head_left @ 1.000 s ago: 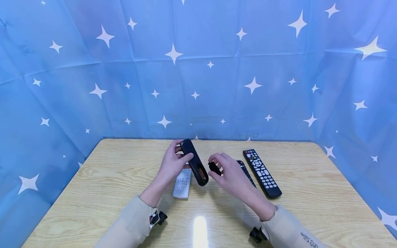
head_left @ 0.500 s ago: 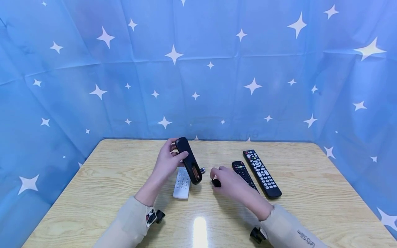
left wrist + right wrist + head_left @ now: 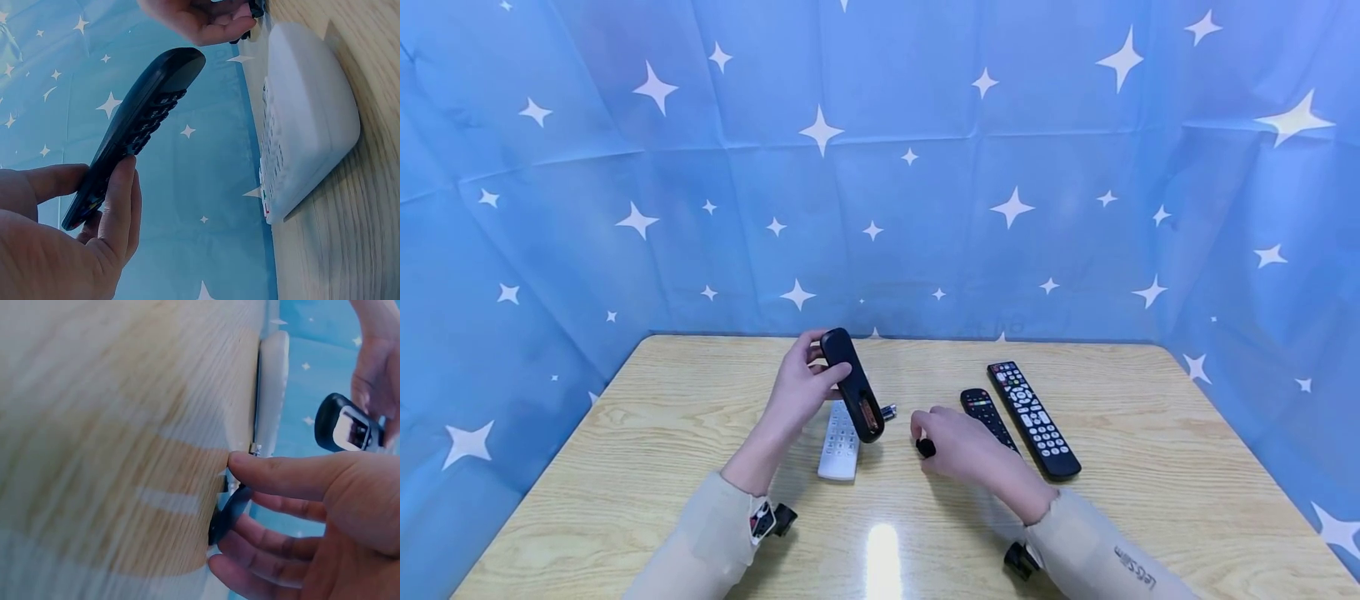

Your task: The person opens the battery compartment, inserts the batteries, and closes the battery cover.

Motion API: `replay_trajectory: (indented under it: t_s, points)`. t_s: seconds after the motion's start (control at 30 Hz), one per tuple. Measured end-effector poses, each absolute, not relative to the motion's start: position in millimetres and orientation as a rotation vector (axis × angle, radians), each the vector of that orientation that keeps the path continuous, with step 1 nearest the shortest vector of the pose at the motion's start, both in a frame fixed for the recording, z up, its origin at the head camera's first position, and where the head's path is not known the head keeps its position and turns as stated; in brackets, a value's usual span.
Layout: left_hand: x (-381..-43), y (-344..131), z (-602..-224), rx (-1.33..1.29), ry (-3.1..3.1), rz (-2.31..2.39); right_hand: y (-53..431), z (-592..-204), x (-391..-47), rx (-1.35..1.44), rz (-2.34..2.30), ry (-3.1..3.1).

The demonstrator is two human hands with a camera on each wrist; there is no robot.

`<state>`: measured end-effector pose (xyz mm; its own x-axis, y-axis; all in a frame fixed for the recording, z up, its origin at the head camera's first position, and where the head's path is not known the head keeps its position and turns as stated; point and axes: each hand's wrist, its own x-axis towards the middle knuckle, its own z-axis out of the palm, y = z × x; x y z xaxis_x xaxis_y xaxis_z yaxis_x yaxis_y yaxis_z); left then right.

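Note:
My left hand (image 3: 793, 390) grips a black remote control (image 3: 850, 379) above the table, its back turned up and its lower end tilted to the right. The open battery compartment (image 3: 868, 413) shows a reddish-brown inside. Seen from the left wrist, the buttons of this remote (image 3: 147, 119) face the table side, fingers and thumb around its far end. My right hand (image 3: 966, 446) holds a small black battery cover (image 3: 927, 448) between thumb and fingers, right at the tabletop; the right wrist view shows the curved cover (image 3: 230, 515) against the fingers.
Under the held remote lies a white remote (image 3: 839, 454), partly covered. A battery (image 3: 890, 412) lies just right of it. Beyond my right hand are a smaller black remote (image 3: 985, 411) and a longer one (image 3: 1033, 421). A starry blue curtain (image 3: 880, 183) stands behind the table.
My right hand has moved down and slightly right with the battery cover, to the tabletop. The left hand has shifted a little left with the remote, and the battery has come into sight.

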<state>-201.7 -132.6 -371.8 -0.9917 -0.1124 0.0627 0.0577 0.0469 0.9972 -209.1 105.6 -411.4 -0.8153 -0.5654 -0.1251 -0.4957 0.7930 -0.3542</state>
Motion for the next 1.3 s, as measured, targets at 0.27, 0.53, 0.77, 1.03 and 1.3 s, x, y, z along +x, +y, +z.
replay_trajectory:
  t_s: [0.27, 0.53, 0.77, 1.03, 1.3]
  points:
    - [-201.6, -136.1, -371.3, 0.058, -2.205, -2.062, 104.9, -409.1, -212.7, -0.834, -0.461, 2.725]
    - [-203.0, -139.6, -371.3, 0.081, -2.224, -2.039, 99.6, -403.6, -215.2, -0.841, -0.441, 2.744]
    - [-204.9, -143.8, -371.7, 0.106, -2.229, -2.017, 90.8, -399.0, -223.9, -0.959, -0.446, 2.802]
    - [-204.5, -146.1, -371.9, 0.11, -2.254, -1.994, 83.0, -399.9, -235.0, -1.183, -0.561, 2.745]
    - [-203.6, -147.0, -371.7, 0.111, -2.259, -1.993, 72.9, -401.4, -245.5, -1.249, -0.601, 2.671]
